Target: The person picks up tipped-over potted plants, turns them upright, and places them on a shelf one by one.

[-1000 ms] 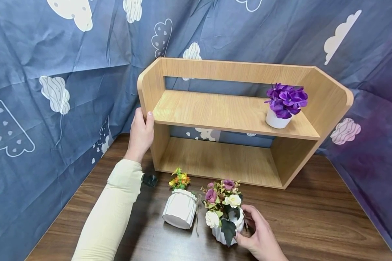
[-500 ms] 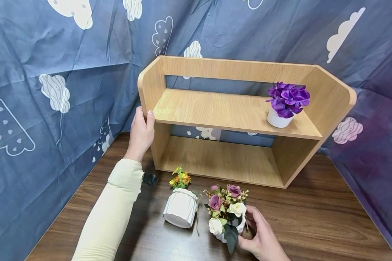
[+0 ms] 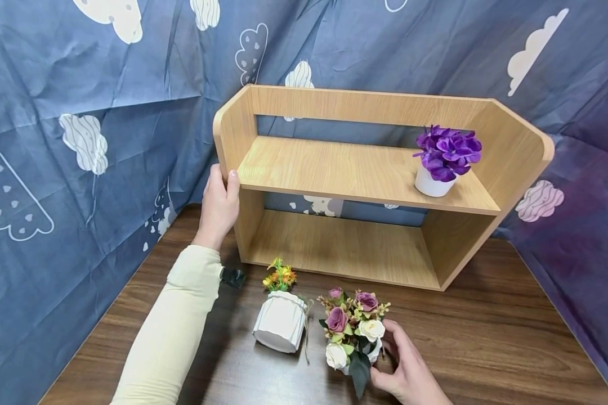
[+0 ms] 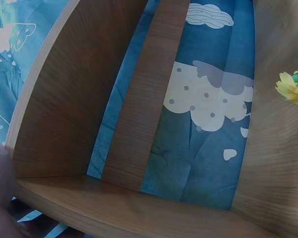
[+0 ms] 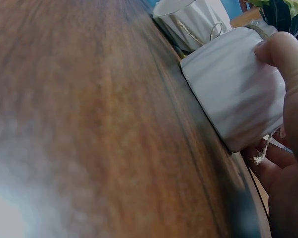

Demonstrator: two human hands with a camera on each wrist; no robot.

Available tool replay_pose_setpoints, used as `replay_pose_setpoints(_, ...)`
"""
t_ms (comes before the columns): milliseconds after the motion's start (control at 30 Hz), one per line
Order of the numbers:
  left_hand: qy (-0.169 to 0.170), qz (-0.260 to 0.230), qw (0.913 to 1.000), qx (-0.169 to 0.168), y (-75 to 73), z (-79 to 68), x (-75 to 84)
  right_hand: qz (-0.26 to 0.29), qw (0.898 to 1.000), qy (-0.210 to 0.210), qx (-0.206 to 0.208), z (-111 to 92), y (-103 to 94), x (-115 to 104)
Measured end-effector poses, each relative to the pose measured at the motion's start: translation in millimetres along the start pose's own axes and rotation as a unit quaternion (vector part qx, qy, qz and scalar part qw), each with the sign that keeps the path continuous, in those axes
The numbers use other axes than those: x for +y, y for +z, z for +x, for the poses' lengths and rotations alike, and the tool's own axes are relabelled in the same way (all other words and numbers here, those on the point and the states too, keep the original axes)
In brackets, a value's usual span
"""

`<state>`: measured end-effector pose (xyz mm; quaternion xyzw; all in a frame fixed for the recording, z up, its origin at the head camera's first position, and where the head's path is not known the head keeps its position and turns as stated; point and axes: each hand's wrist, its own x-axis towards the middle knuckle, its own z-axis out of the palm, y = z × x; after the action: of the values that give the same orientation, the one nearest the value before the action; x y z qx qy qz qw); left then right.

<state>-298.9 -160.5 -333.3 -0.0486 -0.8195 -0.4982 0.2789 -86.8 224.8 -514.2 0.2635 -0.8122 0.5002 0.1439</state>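
My left hand [image 3: 218,208] grips the left side panel of a two-tier wooden shelf [image 3: 334,169], thumb on its front edge. Blurred, part of that hand shows at the lower left of the left wrist view. With my right hand [image 3: 405,363] I hold a white ribbed flowerpot [image 5: 233,84] of mauve and cream roses [image 3: 352,326]; the thumb lies on its side and fingers reach round it. The pot leans slightly towards me, low at the tabletop. Left of it, a second white flowerpot [image 3: 281,322] with orange-yellow flowers [image 3: 280,277] lies tipped over, base facing me.
A small white pot [image 3: 433,183] of purple flowers stands on the shelf's upper board at the right. The dark wooden table [image 3: 512,337] extends in front of and beside the shelf. A blue cloud-print cloth [image 3: 132,84] hangs behind and at both sides.
My right hand has tilted the rose pot towards me, its blooms shifting slightly right and down. My left hand keeps its grip on the shelf. The view has shifted slightly.
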Motion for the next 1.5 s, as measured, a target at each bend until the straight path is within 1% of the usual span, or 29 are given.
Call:
replay_pose_setpoints(133,0.0,-0.002,1.0,0.002,-0.1,-0.4,0.8,0.013,1.0,-0.013,-0.011,0,-3.0,1)
replay_pose_setpoints(200,0.001,-0.002,1.0,0.003,0.0,-0.3,0.9,0.001,1.0,-0.011,-0.013,-1,-4.0,1)
replay_pose_setpoints(300,0.005,-0.001,1.0,0.004,0.2,0.3,0.6,-0.053,0.999,0.009,-0.006,-4,-4.4,1)
replay_pose_setpoints(400,0.007,0.001,1.0,0.007,0.4,0.9,0.0,-0.113,0.993,0.03,-0.002,-6,-4.0,2)
replay_pose_setpoints(467,0.009,0.001,0.9999,0.009,0.6,1.0,0.0,-0.127,0.991,0.039,-0.007,-6,-3.5,3)
replay_pose_setpoints(567,0.012,0.001,0.9999,0.011,0.8,1.1,-0.7,-0.117,0.992,0.034,-0.02,-4,-1.9,4)
replay_pose_setpoints(767,0.015,0.002,0.9999,0.009,0.3,1.3,-0.3,-0.072,0.996,0.017,-0.039,5,1.7,-1)
replay_pose_setpoints(833,0.014,0.003,0.9999,0.007,0.1,1.3,0.0,-0.061,0.997,0.023,-0.047,7,1.9,-2)
replay_pose_setpoints(1000,0.013,0.003,0.9999,0.008,-0.6,0.8,0.8,-0.053,0.995,0.058,-0.061,10,1.3,-6)
replay_pose_setpoints(1167,0.017,0.002,0.9998,0.01,-1.0,0.3,2.0,-0.047,0.994,0.08,-0.059,10,0.8,-7)
replay_pose_setpoints(1367,0.018,0.002,0.9998,0.005,-0.4,0.0,1.9,-0.055,0.996,0.064,-0.043,7,2.1,-2)
replay_pose_setpoints(1500,0.02,0.004,0.9997,0.01,-0.3,0.8,1.1,-0.064,0.996,0.056,-0.036,6,2.3,-1)
